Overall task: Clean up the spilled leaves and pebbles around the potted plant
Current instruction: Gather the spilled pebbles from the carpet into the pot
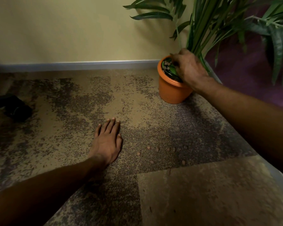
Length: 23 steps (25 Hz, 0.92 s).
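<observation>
The right hand (189, 67) covers the orange pot (171, 88) at upper right, fingers curled, their grasp unclear; left hand (107, 141) lies flat, fingers spread, mid-frame; pebbles (157, 150) dot the carpet (72, 128) nearby; the dark object (15, 106) at left stays indistinct.

speckled carpet (75, 101), yellow wall (72, 30) (grey skirting (75, 65)), blk object (15, 107) far left

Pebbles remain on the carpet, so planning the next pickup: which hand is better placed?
Probably left. The left hand lies flat on the carpet right beside the loose pebbles, while the right hand is busy over the orange pot.
</observation>
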Each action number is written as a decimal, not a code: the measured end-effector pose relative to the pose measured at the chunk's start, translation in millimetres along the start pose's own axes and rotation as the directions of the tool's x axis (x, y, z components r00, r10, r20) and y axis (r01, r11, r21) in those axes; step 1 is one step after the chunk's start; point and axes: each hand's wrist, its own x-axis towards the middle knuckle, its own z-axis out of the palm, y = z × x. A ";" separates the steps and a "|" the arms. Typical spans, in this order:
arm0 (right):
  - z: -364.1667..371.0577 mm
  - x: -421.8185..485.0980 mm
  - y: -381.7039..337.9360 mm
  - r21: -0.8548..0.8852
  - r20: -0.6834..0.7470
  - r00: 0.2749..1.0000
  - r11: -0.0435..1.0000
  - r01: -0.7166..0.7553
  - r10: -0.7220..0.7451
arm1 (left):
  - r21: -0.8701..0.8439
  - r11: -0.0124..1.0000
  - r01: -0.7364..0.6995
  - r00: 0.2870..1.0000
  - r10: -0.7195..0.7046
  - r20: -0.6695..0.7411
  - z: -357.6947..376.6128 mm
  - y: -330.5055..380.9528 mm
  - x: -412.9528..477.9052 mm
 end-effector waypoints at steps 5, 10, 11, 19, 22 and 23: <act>3.8 4.2 1.1 -0.109 0.019 0.999 0.994 0.032 -0.031 | -0.006 1.000 0.003 1.000 -0.003 0.004 0.3 0.2 0.2; -1.4 2.7 -6.1 -0.105 -0.003 1.000 0.994 0.005 -0.005 | 0.012 1.000 -0.001 1.000 0.001 -0.004 4.2 -2.4 1.2; -2.2 1.9 -6.2 -0.086 -0.003 1.000 0.996 0.008 -0.009 | 0.017 1.000 -0.001 1.000 0.002 -0.005 5.2 -3.1 1.2; 4.6 -51.9 -20.7 0.046 0.060 0.949 0.951 0.306 -0.308 | 0.013 1.000 0.000 1.000 0.000 -0.013 9.4 -5.4 2.8; 30.5 -82.8 -21.8 0.118 0.316 0.868 0.923 0.365 -0.384 | 0.011 1.000 -0.003 1.000 0.004 -0.012 9.1 -5.0 2.8; 39.7 -92.0 -21.4 0.143 0.406 0.826 0.920 0.365 -0.391 | 0.007 1.000 -0.002 1.000 0.002 -0.012 8.6 -4.6 3.1</act>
